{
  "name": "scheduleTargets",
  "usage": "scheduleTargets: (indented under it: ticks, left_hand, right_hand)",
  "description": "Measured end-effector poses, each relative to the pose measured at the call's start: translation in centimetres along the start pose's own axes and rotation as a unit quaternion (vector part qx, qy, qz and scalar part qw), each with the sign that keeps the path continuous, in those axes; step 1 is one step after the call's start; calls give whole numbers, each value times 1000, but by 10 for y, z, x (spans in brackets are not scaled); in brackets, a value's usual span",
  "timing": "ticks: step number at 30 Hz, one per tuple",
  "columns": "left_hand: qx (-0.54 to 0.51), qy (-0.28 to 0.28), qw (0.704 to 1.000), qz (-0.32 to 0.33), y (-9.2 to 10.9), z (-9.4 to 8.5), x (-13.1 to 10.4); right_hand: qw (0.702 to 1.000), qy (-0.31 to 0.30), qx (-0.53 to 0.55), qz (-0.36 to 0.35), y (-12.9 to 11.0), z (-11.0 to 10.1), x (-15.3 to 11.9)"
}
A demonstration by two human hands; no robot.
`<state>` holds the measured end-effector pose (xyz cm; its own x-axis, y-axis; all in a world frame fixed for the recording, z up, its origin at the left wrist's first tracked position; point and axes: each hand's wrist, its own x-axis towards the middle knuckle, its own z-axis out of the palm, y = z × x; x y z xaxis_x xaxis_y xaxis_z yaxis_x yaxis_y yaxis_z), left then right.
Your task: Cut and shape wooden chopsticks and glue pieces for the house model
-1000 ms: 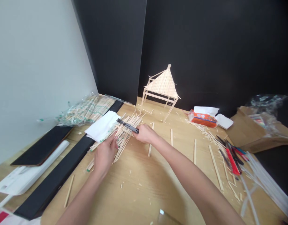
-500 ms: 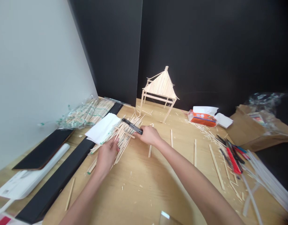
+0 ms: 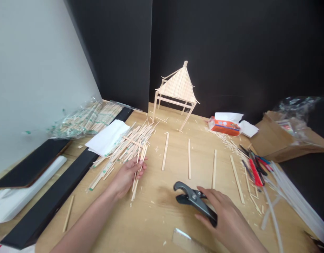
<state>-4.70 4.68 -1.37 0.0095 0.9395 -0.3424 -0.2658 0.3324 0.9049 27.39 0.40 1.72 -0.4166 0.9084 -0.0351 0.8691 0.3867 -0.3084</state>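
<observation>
My left hand is closed round a few thin wooden sticks, beside a loose pile of sticks, some with green ends. At the lower right, my right hand holds a grey and black cutting tool by its handles, its curved jaws pointing left. Short stick pieces lie spaced out on the wooden table, one right of the pile and another further right. Behind them stands a small stick structure with a sloping roof on legs.
A plastic bag of sticks, white paper and a black bar are at the left. An orange packet, red-handled tools, a cardboard box and clear strips lie at the right. A clear plate lies near the front.
My right hand has drawn back from the pile to the lower right with the cutting tool. My left hand has moved right, off the pile, with sticks in its fingers. The view has shifted slightly.
</observation>
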Motion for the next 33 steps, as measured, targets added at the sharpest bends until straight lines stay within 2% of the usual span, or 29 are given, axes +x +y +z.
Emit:
scheduleTargets:
  ticks: [5, 8, 11, 15, 21, 28, 33]
  left_hand:
    - [18, -48, 998, -39, -14, 15, -4]
    - [33, -74, 995, -65, -16, 24, -8]
    - [23, -99, 989, -108, -15, 31, -12]
    - [-16, -118, 982, -146, -15, 35, -13]
    - [-25, -114, 985, -125, -16, 35, -13]
    - [-9, -119, 987, -108, -13, 38, -18]
    - [33, -142, 984, -103, -13, 38, -21]
  right_hand:
    - [991, 75, -83, 74, 59, 31, -66]
    - [977, 108, -125, 131, 74, 38, -92]
    - [962, 132, -151, 187, 80, 40, -107]
    - [953, 148, -156, 213, 82, 42, -114]
    - [955, 163, -143, 202, 82, 43, -113]
    - [967, 151, -126, 164, 83, 41, -111]
    - [971, 170, -62, 157, 73, 34, -103]
